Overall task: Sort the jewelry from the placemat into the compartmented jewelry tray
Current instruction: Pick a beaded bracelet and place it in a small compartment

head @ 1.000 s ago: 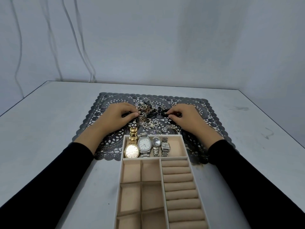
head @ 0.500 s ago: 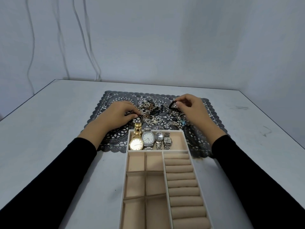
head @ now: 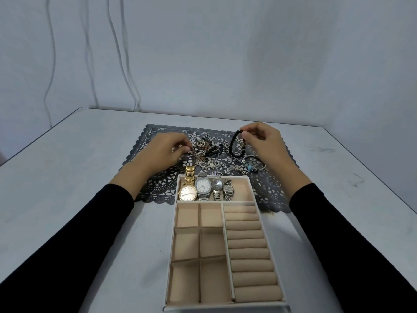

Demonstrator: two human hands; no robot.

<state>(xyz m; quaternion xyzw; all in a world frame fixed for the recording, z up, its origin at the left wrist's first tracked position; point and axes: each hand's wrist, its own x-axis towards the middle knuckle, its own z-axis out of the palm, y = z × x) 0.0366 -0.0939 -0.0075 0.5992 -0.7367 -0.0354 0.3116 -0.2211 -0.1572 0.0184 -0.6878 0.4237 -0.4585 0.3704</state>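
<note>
A tangled pile of jewelry [head: 209, 152] lies on the dark lace placemat [head: 268, 188]. My right hand [head: 264, 143] pinches a black beaded bracelet [head: 233, 144] and holds it lifted above the mat, its loop hanging down. My left hand [head: 164, 150] rests on the mat with its fingertips on a chain at the pile's left edge. The beige compartmented tray [head: 259, 199] stands in front of the mat. Its far compartment holds a gold watch [head: 188, 190] and three silver watches [head: 214, 187].
A beaded bracelet with a blue bead [head: 249, 167] lies on the mat below my right hand. The tray's square compartments [head: 198, 247] and ring rolls [head: 248, 251] hold nothing. The white table [head: 67, 177] ends at a grey wall; cables [head: 121, 55] hang there.
My right hand has lifted the black beaded bracelet out of the pile, up and to the right. My left hand has stayed at the pile's left edge.
</note>
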